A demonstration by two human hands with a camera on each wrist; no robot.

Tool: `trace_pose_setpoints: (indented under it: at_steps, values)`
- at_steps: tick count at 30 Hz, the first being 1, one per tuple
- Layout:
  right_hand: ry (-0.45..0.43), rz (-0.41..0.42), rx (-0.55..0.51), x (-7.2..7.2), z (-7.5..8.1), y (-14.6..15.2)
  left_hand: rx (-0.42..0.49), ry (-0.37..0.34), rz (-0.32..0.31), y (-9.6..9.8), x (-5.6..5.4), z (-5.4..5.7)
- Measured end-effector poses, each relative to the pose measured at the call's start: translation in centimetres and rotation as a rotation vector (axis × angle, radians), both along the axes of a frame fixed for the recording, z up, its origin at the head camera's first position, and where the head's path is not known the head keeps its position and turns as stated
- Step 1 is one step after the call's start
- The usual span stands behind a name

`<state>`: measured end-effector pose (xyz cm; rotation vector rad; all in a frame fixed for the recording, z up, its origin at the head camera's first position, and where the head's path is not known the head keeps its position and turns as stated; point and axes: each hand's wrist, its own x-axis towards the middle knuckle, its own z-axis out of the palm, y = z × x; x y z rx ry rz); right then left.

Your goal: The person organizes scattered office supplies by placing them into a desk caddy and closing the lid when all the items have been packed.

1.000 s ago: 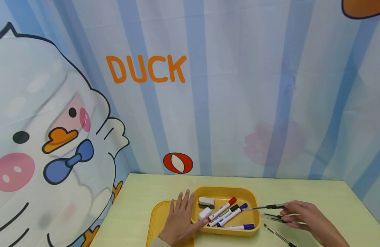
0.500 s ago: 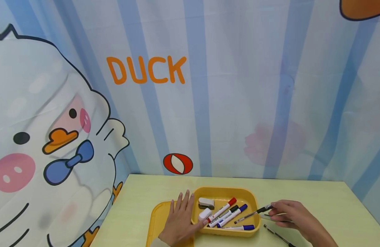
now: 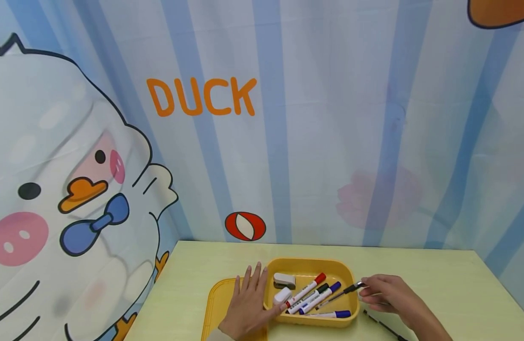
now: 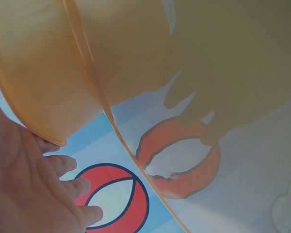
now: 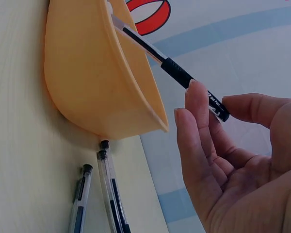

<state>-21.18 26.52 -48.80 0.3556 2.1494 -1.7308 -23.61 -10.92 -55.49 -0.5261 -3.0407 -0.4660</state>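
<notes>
My right hand (image 3: 391,296) pinches a black-gripped gel pen (image 3: 340,294) by its end between thumb and fingers. The pen slants over the right rim of a yellow tub (image 3: 313,322), its other end reaching down inside. Red, black and blue markers lie in the tub, one a red-capped marker (image 3: 306,290), beside a small stapler (image 3: 284,278) and a rounded white block (image 3: 282,296). My left hand (image 3: 244,308) lies flat with fingers spread at the tub's left side, its thumb over the front-left rim.
A flat yellow lid (image 3: 216,308) lies partly under my left hand. In the right wrist view, clear-barrelled pens (image 5: 81,199) lie on the table (image 5: 19,121) near the tub. Behind the table hangs a striped curtain (image 3: 313,142) with duck prints.
My right hand has moved left with the gel pen, which now tilts more steeply down into the tub. The left hand has stayed in place.
</notes>
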Motion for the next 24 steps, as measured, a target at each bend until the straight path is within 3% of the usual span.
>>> trace_pose_setpoints:
  at_steps: [13,24]
  values:
    - [0.011,0.023,0.059,-0.4,-0.4,-1.7,0.013,0.023,-0.010,0.0,-0.1,-0.3]
    - [0.018,-0.043,0.036,-0.6,-0.4,-2.6,0.006,-0.003,-0.002,-0.1,-0.1,0.0]
